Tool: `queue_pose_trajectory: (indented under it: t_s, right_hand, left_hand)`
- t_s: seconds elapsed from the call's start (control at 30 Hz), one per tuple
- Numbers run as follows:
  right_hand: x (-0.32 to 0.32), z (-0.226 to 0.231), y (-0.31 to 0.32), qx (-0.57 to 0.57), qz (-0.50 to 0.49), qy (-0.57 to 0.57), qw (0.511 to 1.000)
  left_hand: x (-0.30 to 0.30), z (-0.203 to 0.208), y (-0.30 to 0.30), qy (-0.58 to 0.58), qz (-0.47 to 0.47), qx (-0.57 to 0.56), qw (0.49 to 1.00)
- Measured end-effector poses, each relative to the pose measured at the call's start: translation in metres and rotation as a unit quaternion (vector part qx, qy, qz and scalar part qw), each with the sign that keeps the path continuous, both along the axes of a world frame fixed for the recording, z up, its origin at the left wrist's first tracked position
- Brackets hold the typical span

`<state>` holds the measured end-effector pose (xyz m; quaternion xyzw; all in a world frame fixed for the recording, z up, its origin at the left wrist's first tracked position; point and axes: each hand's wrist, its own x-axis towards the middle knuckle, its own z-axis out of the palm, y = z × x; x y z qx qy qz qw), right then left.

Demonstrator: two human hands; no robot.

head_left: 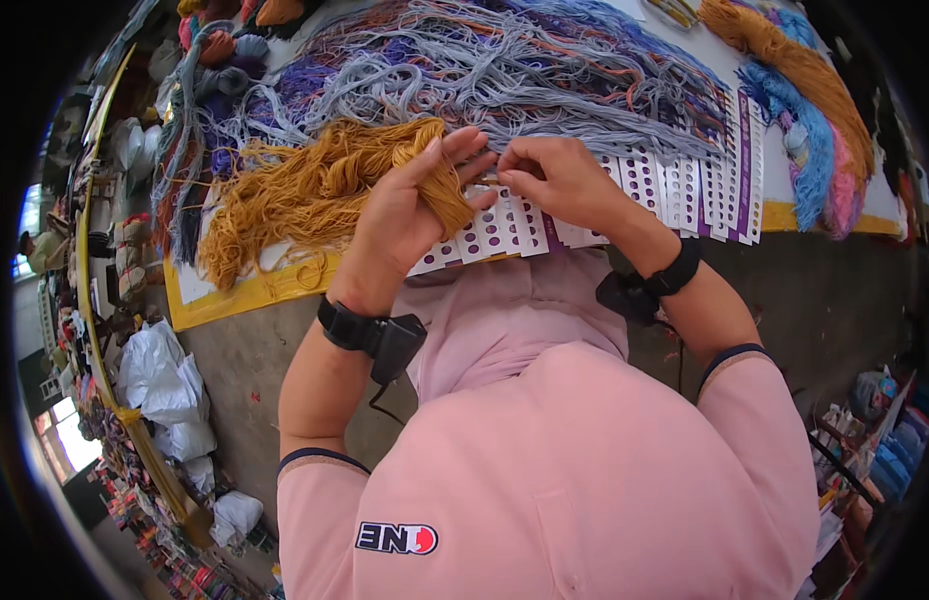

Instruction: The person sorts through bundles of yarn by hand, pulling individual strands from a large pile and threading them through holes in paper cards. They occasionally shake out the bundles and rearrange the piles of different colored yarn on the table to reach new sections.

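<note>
A skein of mustard-yellow yarn (294, 190) is heaped on the near left of the table, and one looped end lies across my left hand (399, 205). That hand is turned palm up, the yarn bundle between its thumb and loosely bent fingers. Close beside it, my right hand (564, 185) has thumb and forefinger pinched together near the left fingertips. A thin strand seems to run from the pinch to the yarn, though its path is partly hidden. Under both hands are white cards with rows of round holes (494, 235).
Grey-blue, purple and rust yarn (464, 80) spreads across the table behind my hands. More punched cards (684, 195) lie to the right. Orange yarn (834, 90) and blue yarn (809, 180) hang at the far right. The table has a yellow edge (224, 305). White plastic bags (164, 375) stand at left.
</note>
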<state>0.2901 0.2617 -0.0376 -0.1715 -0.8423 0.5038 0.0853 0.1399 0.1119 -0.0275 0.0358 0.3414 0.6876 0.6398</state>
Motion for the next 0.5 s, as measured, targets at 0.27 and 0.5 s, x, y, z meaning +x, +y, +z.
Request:
queue_pose_trajectory:
  t_s: [0.27,0.5]
  right_hand:
    - [-0.018,0.001,-0.028,-0.37,-0.007,0.026,0.929]
    - [-0.006,0.012,-0.026,-0.381,-0.022,0.043,0.923]
  left_hand:
    - [0.003,-0.006,-0.006,0.021,-0.036,0.039,0.998]
    - [0.0,0.0,-0.01,0.004,-0.001,0.012,1.0]
